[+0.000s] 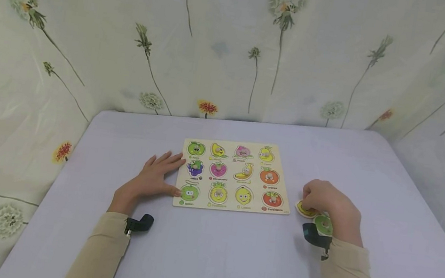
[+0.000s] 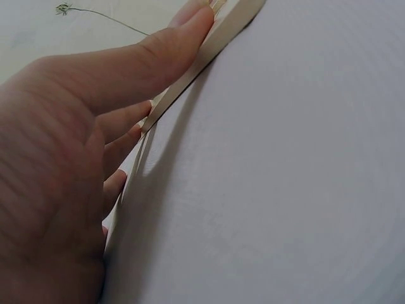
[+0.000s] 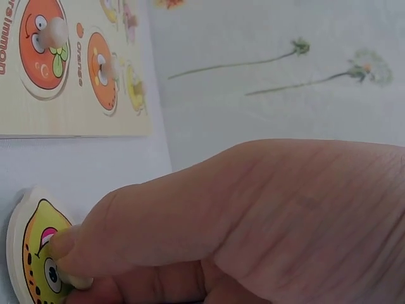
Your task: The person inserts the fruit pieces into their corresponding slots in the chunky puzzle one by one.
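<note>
A wooden fruit puzzle board (image 1: 252, 211) lies flat in the middle of the table in the head view, with rows of fruit pictures, many topped by knobs. My left hand (image 1: 154, 178) rests at its left edge, fingers spread and thumb over the corner by the melon picture. In the left wrist view, the thumb (image 2: 145, 69) lies along the board's edge. Right of the board, my right hand (image 1: 329, 203) pinches the knob of a yellow lemon puzzle piece (image 3: 38, 253) between thumb and fingers. Partly behind the right wrist camera is a round green puzzle piece (image 1: 323, 223).
The table (image 1: 222, 262) has a pale cloth over it. Behind it hangs a curtain (image 1: 226, 54) printed with dandelions. Small black cameras sit on both wrists, the left camera (image 1: 140, 223) just below the board's corner and the right camera (image 1: 317, 237) close by the green piece.
</note>
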